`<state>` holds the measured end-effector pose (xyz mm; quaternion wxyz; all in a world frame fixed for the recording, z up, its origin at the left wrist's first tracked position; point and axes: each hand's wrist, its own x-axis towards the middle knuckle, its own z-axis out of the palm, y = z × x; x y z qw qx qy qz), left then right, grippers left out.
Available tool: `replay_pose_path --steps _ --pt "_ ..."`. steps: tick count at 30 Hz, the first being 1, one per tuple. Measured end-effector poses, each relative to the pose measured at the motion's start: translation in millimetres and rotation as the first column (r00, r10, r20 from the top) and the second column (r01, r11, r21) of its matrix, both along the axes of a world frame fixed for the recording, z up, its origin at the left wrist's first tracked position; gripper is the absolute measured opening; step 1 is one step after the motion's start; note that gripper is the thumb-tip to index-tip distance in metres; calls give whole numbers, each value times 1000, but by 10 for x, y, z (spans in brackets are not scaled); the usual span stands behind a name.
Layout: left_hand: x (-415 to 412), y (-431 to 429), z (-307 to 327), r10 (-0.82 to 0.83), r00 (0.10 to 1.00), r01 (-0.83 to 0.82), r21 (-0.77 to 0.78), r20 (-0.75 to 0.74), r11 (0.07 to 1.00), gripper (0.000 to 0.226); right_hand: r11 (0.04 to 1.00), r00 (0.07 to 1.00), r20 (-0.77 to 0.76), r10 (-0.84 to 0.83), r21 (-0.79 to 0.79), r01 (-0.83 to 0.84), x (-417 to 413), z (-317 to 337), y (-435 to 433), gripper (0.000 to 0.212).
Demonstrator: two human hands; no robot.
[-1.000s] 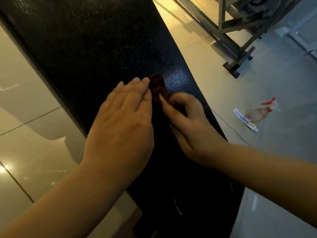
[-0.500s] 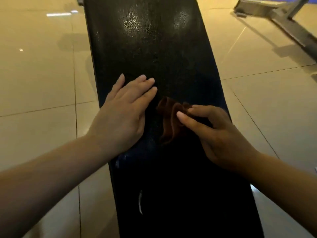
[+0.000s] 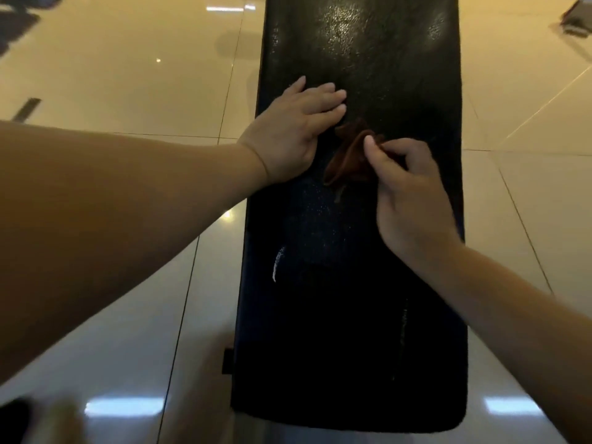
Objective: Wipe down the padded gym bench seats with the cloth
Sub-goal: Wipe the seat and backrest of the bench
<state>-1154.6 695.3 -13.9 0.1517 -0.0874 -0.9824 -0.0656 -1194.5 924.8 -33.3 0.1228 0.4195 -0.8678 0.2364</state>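
Note:
A long black padded bench seat runs from the bottom centre of the view up to the top. On its middle lies a small crumpled brown cloth. My left hand rests flat on the pad at its left edge, fingers straight, just left of the cloth. My right hand is on the cloth's right side and pinches its edge between thumb and curled fingers. Pale streaks show on the pad below the hands.
Glossy beige floor tiles lie on both sides of the bench and reflect ceiling lights. A dark equipment base sits at the top right corner. Dark shapes show at the top left and bottom left corners.
The view has swung so the bench now runs straight up the frame. The spray bottle and metal frame have left the view. More of the cloth shows between my hands.

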Motion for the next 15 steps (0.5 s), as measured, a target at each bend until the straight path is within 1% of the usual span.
replay_pose_path --steps 2,5,10,12,15 --pt "-3 -10 20 -3 1000 3 19 -5 1000 49 1000 1000 6 -6 9 6 57 -18 -54 53" --pt "0 -12 16 -16 1000 18 61 -24 998 49 999 999 14 39 12 -39 23 -13 -20 52" --pt "-6 -43 -55 -11 998 16 81 -63 997 53 998 999 6 -50 -38 50 216 -25 -140 49" --pt "-13 -69 -82 1 996 10 120 -85 993 51 999 1000 11 -28 18 28 422 -34 -244 51" --pt "21 -83 -68 17 996 3 229 -86 973 48 979 997 -11 81 188 -77 679 -85 -243 63"
